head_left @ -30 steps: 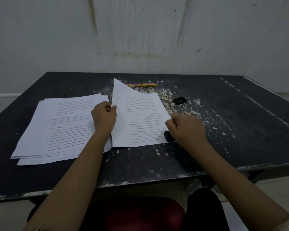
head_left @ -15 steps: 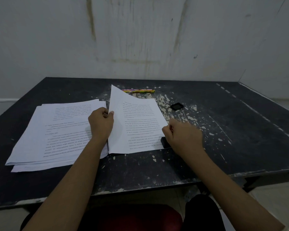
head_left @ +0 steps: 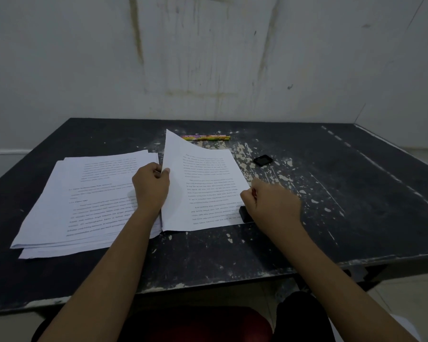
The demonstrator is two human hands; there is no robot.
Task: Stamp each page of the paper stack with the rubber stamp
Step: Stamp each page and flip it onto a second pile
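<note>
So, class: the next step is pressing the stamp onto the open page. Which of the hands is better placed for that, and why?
The right hand: it is closed on the black stamp at the page's lower right corner. The left hand is busy pinching the page's lifted left edge.

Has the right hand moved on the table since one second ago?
No. The right hand stays at the sheet's lower right corner, on the stamp.

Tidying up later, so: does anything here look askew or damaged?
Yes. The left pile is fanned unevenly, and the table has paint chipped off around its middle.
</note>
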